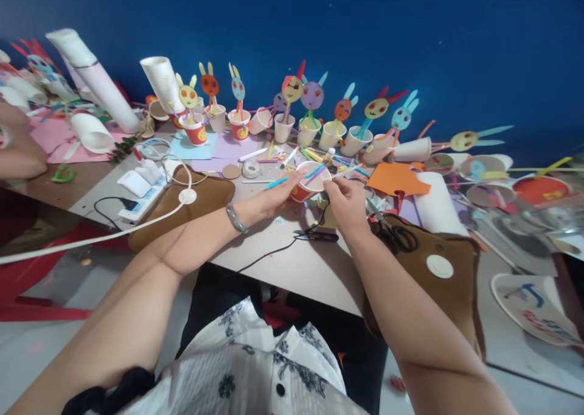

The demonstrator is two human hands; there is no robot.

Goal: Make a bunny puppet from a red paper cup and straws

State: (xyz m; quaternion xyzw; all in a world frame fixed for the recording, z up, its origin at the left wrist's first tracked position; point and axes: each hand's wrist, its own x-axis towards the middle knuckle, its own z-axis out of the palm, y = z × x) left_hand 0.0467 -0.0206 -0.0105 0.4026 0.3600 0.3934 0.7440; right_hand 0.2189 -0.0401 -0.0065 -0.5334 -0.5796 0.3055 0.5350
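A red and white paper cup point(300, 193) is held over the table between my two hands, its mouth tipped up toward me. Blue and purple strips point(314, 174) lie across its opening. From the left, my left hand point(279, 197) is closed round the cup's side, with a bright blue strip point(278, 182) beside its fingers. The fingers of my right hand point(345, 201) are pinched at the cup's right rim; their tips are partly hidden. Below the cup, black thread snips point(317, 236) and a black cord point(267, 255) rest on the table.
Several paper cups with rabbit-faced figures point(312, 95) line the back by the blue wall. Scissors point(396, 235) lie on a brown cushion point(431, 293) at right. A power strip point(143, 199) with cables is at left. Another person's arm point(20, 141) shows at far left.
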